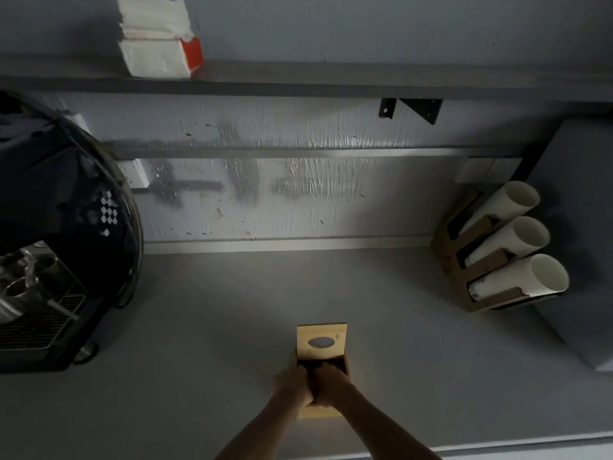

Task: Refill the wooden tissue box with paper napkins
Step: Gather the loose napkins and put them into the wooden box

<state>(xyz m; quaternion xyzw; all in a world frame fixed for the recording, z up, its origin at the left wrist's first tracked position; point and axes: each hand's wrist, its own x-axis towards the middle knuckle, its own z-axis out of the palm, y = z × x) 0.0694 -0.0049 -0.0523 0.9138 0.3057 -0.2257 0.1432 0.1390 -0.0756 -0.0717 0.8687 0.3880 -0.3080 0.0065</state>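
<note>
Hands are meeting over the wooden tissue box, which is sitting on the grey counter near its front edge. Its lid, with an oval slot, is lying slid toward the wall, baring a dark opening. The left hand and right hand are touching each other, fingers curled together over the box's near part; what they are clamping cannot be told. Paper napkins are lying stacked on the shelf above, far left.

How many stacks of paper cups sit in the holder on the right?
3, in the cardboard holder at right: far stack, middle stack, near stack. None seems hidden.
</note>
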